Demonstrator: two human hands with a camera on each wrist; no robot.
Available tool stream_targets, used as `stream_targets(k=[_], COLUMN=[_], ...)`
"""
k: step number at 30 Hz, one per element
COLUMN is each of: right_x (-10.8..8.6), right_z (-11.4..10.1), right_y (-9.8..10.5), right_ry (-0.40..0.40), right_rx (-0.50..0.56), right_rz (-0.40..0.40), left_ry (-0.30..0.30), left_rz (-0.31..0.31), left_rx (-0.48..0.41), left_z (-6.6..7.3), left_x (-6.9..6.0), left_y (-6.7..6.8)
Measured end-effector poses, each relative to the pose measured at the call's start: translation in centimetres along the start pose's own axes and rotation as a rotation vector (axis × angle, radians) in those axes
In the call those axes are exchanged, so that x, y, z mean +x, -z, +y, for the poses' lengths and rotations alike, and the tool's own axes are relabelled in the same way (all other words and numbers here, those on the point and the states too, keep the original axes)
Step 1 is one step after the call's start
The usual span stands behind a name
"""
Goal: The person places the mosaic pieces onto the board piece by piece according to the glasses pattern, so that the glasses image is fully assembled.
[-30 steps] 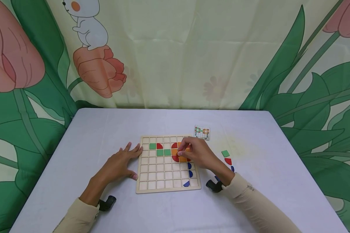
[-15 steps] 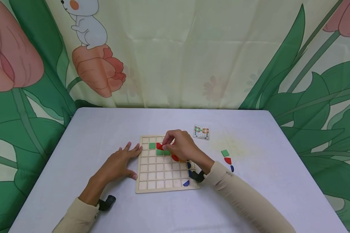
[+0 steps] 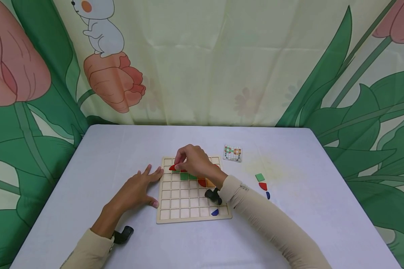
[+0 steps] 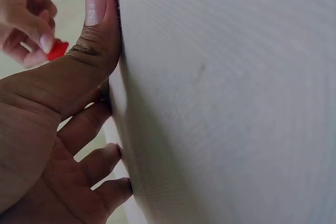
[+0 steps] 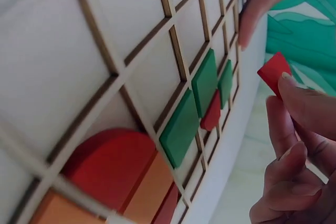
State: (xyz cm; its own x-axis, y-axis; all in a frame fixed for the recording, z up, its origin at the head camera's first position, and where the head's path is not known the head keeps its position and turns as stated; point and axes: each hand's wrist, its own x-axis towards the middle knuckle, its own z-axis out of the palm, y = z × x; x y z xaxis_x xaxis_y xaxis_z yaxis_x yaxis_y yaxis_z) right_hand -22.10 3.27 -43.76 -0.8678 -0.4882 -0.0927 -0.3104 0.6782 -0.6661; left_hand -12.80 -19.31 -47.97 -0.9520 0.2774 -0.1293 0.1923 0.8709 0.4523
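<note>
A wooden grid board (image 3: pixel 180 203) lies on the white table. My right hand (image 3: pixel 196 162) pinches a red quarter-circle tile (image 5: pixel 274 74) between thumb and fingers, above the board's upper left cells. Green square tiles (image 5: pixel 179 129) and a small red tile (image 5: pixel 211 111) sit in cells below it. Closer to the right wrist camera are a large red curved tile (image 5: pixel 113 169) and orange tiles (image 5: pixel 149 187). My left hand (image 3: pixel 138 190) rests along the board's left edge, fingers spread, thumb touching near the lower part. The right forearm hides part of the board's right side.
Behind the board's right corner lies a small printed pattern card (image 3: pixel 232 153). To the right are a loose green tile (image 3: pixel 260 177), a red tile (image 3: pixel 263 186) and a blue tile (image 3: pixel 268 195). A blue half-round tile (image 3: pixel 215 212) lies at the board's lower right.
My right hand has moved left across the board with the red tile, from the orange and red group to the upper left cells. The left hand has stayed in place.
</note>
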Motion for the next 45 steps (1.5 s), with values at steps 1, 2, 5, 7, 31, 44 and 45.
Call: stream_targets(k=[1, 2, 5, 7, 31, 44, 45], right_x=[0.3, 0.6, 1.5, 2.0, 3.1, -0.9, -1.3], right_z=[-0.1, -0.2, -0.4, -0.4, -1.4, 0.1, 0.4], right_y=[-0.2, -0.4, -1.0, -1.5, -2.3, 0.3, 0.7], right_ry=[0.0, 0.0, 0.002, 0.007, 0.02, 0.057, 0.064], right_rx=[-0.007, -0.016, -0.051, -0.08, -0.237, -0.066, -0.059], right_rz=[-0.008, -0.015, -0.029, -0.033, -0.052, 0.02, 0.025], left_ry=[-0.003, -0.006, -0.015, -0.019, -0.011, 0.016, 0.018], left_rz=[0.002, 0.003, 0.008, 0.011, 0.014, 0.003, 0.002], left_rx=[-0.001, -0.001, -0.001, -0.001, 0.001, 0.018, 0.016], left_z=[0.0, 0.0, 0.0, 0.0, 0.0, 0.2, 0.3], left_x=[0.0, 0.0, 0.0, 0.0, 0.2, 0.0, 0.0], left_y=[0.0, 0.0, 0.1, 0.1, 0.1, -0.1, -0.2])
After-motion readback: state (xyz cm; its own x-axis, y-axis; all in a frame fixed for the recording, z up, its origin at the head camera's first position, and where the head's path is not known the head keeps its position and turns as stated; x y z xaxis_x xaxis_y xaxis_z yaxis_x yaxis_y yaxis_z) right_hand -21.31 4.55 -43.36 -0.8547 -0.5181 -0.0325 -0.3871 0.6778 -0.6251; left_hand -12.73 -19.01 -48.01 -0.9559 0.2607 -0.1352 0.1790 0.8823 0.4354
